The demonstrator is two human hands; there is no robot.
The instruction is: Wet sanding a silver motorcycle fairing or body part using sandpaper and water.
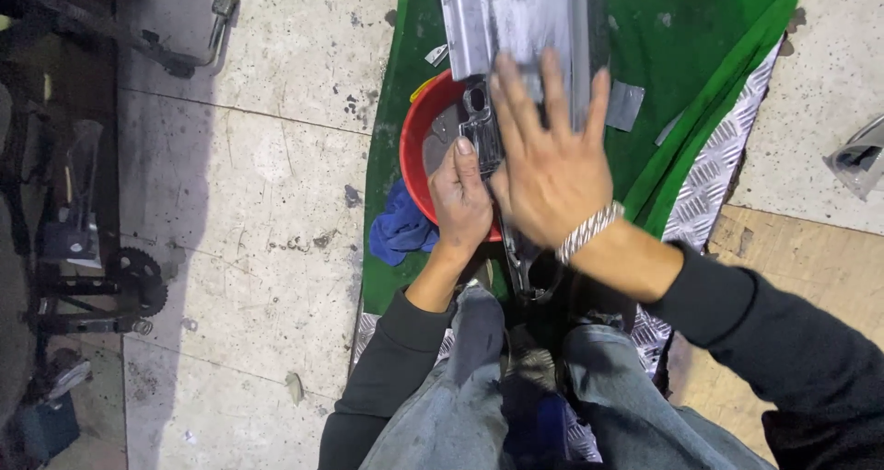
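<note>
Hands meet over the red bowl on the green mat; left hand grips a dark metal part at the bowl's rim; right hand, fingers spread, presses flat on the grey metal panel; steadying seems under way; any next move wants a firm hold.

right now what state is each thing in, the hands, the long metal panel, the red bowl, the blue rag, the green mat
left hand: closed on a dark part at the bowl's rim
right hand: open, fingers spread, flat on the panel
long grey metal panel: lying across the bowl, smudged
round red bowl: upright, partly covered
blue cloth rag: crumpled beside the bowl
green mat: spread out, edge folded
</note>
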